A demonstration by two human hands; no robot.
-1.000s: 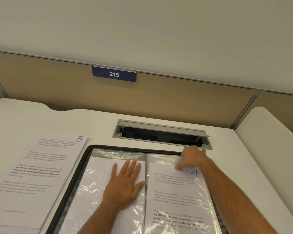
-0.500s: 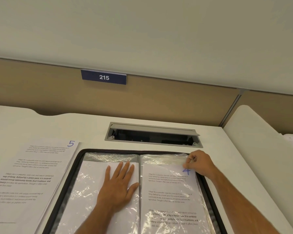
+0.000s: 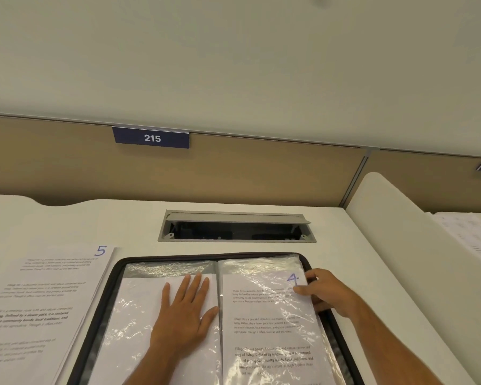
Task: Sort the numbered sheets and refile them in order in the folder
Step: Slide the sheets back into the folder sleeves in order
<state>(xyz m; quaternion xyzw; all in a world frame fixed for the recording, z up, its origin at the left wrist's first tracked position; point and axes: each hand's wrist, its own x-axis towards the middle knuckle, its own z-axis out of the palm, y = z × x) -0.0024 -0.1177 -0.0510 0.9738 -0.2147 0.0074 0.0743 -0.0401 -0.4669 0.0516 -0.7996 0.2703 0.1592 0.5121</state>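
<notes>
Open folder (image 3: 100, 309) lies flat on the tabletop (image 3: 345, 254); left hand (image 3: 185, 315) rests spread and flat on its left sleeve, right hand (image 3: 326, 293) pinches the outer edge of the sleeved sheet 4 (image 3: 270, 323), sheet 5 (image 3: 39, 301) lying loose just left of the folder.

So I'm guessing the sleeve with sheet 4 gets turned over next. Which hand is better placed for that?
Probably the right hand: it already grips the outer edge of the sleeve holding sheet 4. The left hand lies flat on the left page of the folder, pressing it down.
</notes>
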